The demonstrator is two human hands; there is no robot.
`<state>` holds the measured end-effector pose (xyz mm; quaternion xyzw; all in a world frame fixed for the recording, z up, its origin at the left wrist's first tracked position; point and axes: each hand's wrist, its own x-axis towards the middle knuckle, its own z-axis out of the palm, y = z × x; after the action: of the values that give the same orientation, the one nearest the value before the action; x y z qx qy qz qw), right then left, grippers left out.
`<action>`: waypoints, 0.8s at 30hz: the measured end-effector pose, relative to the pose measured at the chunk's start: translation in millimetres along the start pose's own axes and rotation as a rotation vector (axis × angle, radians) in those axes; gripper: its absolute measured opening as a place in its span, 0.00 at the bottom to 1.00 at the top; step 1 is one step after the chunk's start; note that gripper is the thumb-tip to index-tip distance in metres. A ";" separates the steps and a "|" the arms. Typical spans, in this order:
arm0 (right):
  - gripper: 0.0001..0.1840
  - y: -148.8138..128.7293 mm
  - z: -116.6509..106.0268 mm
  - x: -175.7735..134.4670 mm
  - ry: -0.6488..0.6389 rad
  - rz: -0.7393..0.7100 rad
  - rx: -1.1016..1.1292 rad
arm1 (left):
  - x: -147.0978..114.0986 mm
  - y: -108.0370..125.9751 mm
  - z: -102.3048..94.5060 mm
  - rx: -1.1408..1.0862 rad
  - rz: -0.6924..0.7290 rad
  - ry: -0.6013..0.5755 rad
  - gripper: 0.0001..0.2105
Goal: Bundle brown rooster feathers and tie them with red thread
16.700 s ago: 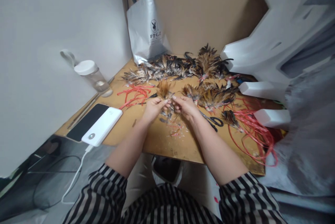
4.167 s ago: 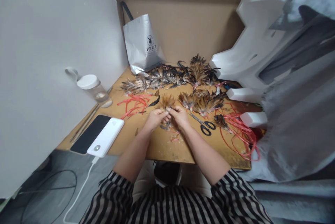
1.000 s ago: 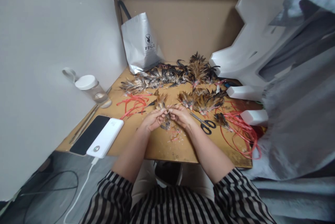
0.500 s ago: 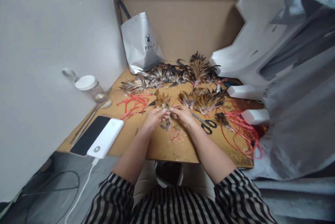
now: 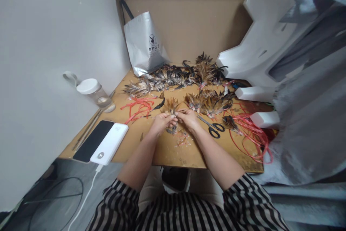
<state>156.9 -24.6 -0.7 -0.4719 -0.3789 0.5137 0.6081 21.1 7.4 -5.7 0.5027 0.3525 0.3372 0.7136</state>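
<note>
My left hand (image 5: 163, 123) pinches a small bunch of brown feathers (image 5: 170, 105) at its base, the tips fanning away from me. My right hand (image 5: 188, 119) meets it from the other side, its thumb and finger closed at the same spot; the exact hold is too small to make out. Grey fluffy feather ends (image 5: 172, 130) show under the fingers. Black-handled scissors (image 5: 214, 130) lie just right of my right hand. Below the hands are red and white scraps (image 5: 183, 139). A dark feather (image 5: 159, 103) lies to the left, beside red plastic strips (image 5: 139, 106).
Feather bunches (image 5: 209, 103) lie beyond my right hand, with a longer feather pile (image 5: 167, 78) behind. More red strips (image 5: 250, 130) are at right near white foam (image 5: 266, 119). A silver bag (image 5: 143, 43), bottle (image 5: 94, 92), phone (image 5: 93, 141) and power bank (image 5: 110, 143) stand or lie left.
My left hand has shifted slightly right, closer to my right hand. The feather bunch sits a little lower, and the dark feather at left shows more fully.
</note>
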 end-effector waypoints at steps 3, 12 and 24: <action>0.14 -0.9 -0.2 0.4 -0.003 -0.006 0.020 | 0.7 -1.3 -0.7 0.014 0.000 -0.006 0.11; 0.16 -1.8 0.3 0.6 0.113 -0.021 -0.014 | 3.8 -6.1 -0.7 -0.024 -0.024 -0.029 0.13; 0.13 -4.4 -1.8 -0.5 -0.031 -0.007 0.093 | 2.5 -2.0 1.8 -0.102 -0.050 -0.013 0.13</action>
<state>159.6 -25.5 3.1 -0.4335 -0.3656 0.5359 0.6254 24.2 8.1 -7.6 0.4589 0.3426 0.3336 0.7488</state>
